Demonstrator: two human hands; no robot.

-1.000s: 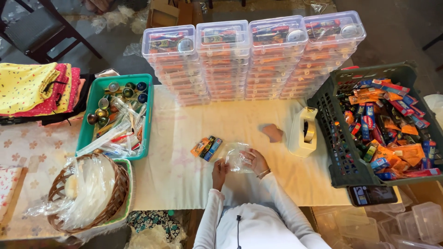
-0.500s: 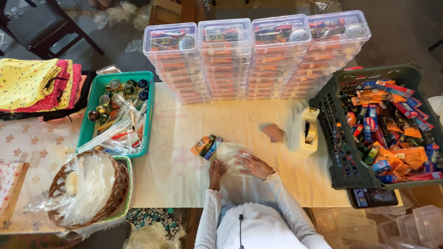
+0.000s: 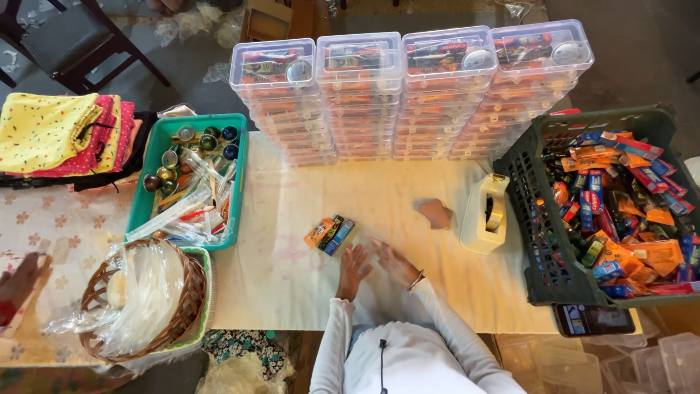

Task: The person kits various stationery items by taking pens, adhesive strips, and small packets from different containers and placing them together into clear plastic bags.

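Observation:
My left hand [image 3: 354,266] lies flat on the cream tablecloth [image 3: 292,277] with its fingers spread. Just beyond it is a small bundle of coloured packets [image 3: 329,233]. My right hand [image 3: 395,261] is blurred and holds a thin clear plastic bag [image 3: 378,252] down on the cloth between the two hands. A small brown piece [image 3: 436,213] lies farther right, next to a cream tape dispenser [image 3: 487,213].
Stacks of clear lidded boxes [image 3: 408,95] line the far edge. A dark crate of coloured packets [image 3: 612,211] stands right, a green tray of small jars and tubes [image 3: 191,175] left, a wicker basket of plastic bags [image 3: 142,299] near left. Another person's hand [image 3: 18,281] shows at the left edge.
Both hands went from holding the clear bag up near my body to lying low and forward on the cloth, fingers spread, close to the packets.

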